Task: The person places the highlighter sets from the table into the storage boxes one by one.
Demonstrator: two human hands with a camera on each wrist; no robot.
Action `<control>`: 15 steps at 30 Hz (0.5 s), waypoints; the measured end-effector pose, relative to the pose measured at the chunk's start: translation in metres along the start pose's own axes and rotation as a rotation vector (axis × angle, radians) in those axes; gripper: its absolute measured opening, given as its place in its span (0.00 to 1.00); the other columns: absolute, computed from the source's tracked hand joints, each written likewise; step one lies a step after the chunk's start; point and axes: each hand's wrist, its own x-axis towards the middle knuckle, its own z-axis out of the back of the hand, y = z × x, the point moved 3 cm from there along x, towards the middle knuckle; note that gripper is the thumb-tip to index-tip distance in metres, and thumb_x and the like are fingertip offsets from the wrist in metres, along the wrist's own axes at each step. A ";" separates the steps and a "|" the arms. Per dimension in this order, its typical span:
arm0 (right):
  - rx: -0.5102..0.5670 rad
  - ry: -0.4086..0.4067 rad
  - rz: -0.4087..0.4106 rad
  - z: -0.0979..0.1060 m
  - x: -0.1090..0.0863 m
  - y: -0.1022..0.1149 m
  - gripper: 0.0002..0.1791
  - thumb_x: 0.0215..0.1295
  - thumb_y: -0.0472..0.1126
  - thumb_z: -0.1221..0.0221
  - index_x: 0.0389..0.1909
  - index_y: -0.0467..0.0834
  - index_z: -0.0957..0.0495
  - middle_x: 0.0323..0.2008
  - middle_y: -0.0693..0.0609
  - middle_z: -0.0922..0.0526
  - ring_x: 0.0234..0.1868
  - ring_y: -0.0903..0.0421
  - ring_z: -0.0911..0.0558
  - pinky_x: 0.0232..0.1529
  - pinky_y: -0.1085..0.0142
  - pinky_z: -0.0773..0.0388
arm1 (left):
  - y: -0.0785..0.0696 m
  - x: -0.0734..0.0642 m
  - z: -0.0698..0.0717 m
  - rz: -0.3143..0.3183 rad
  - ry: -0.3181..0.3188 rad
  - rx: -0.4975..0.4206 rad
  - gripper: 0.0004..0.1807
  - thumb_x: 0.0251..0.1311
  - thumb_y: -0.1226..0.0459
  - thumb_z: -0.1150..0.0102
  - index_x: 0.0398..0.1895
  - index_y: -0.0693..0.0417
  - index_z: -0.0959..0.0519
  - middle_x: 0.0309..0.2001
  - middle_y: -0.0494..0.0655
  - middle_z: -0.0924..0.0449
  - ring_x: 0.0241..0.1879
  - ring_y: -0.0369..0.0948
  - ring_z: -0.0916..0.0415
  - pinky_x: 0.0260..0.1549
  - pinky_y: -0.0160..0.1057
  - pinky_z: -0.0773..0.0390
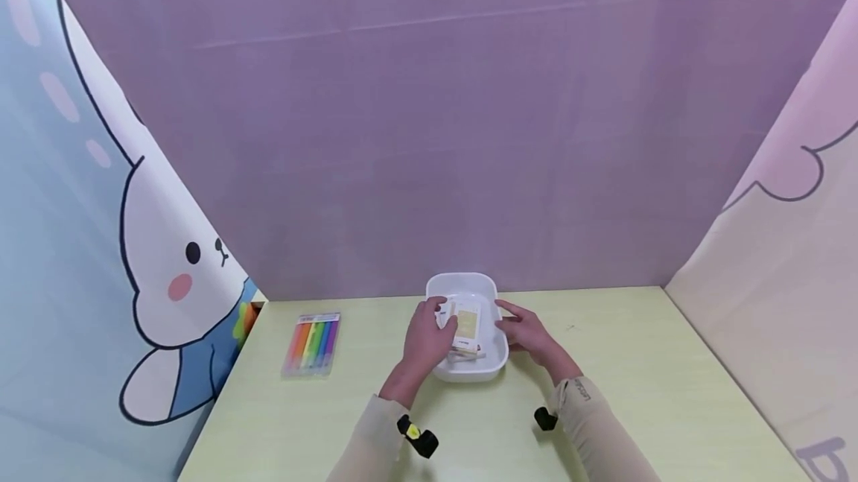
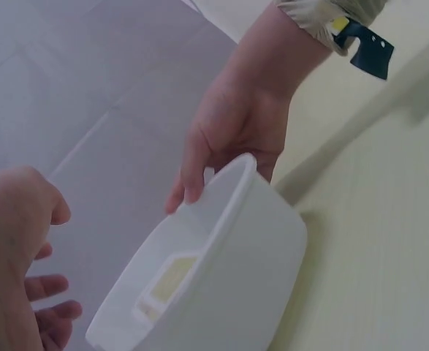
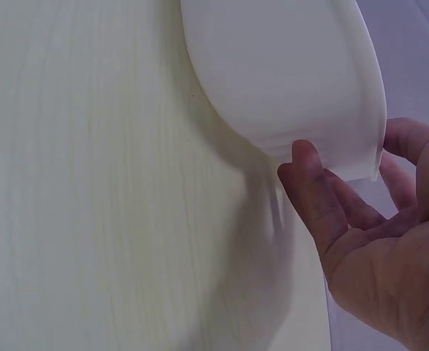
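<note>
A white plastic basin stands on the table, with several flat white packets or cards inside; the top one has a yellow panel. My right hand grips the basin's right rim, and in the right wrist view its fingers lie along the outer wall with others at the rim. Over the left rim hovers my left hand, its fingers loosely bent. The left wrist view shows a gap between that hand and the basin, with nothing held.
A clear case of rainbow-coloured pens lies on the table left of the basin. A purple cloth rises behind the pale table. Printed cloths hang at both sides, the left one with a cartoon rabbit.
</note>
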 end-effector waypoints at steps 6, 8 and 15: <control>-0.011 -0.011 0.003 0.000 0.001 -0.002 0.32 0.67 0.37 0.42 0.72 0.47 0.37 0.60 0.30 0.29 0.44 0.39 0.17 0.35 0.52 0.18 | 0.017 -0.005 0.007 0.021 0.031 -0.079 0.15 0.59 0.62 0.41 0.50 0.53 0.22 0.43 0.51 0.22 0.41 0.47 0.24 0.39 0.45 0.25; -0.012 -0.016 0.001 0.000 0.002 -0.003 0.32 0.67 0.37 0.42 0.72 0.47 0.37 0.60 0.30 0.29 0.44 0.39 0.17 0.35 0.52 0.18 | 0.023 -0.006 0.010 0.041 0.036 -0.101 0.13 0.59 0.64 0.41 0.47 0.52 0.21 0.41 0.49 0.21 0.40 0.45 0.24 0.39 0.45 0.24; -0.029 -0.007 0.012 0.000 0.002 -0.004 0.32 0.68 0.38 0.43 0.72 0.47 0.38 0.60 0.30 0.30 0.45 0.41 0.18 0.35 0.52 0.18 | 0.039 -0.012 0.029 0.093 0.011 -0.157 0.11 0.58 0.67 0.43 0.44 0.54 0.19 0.34 0.42 0.21 0.36 0.40 0.25 0.38 0.43 0.24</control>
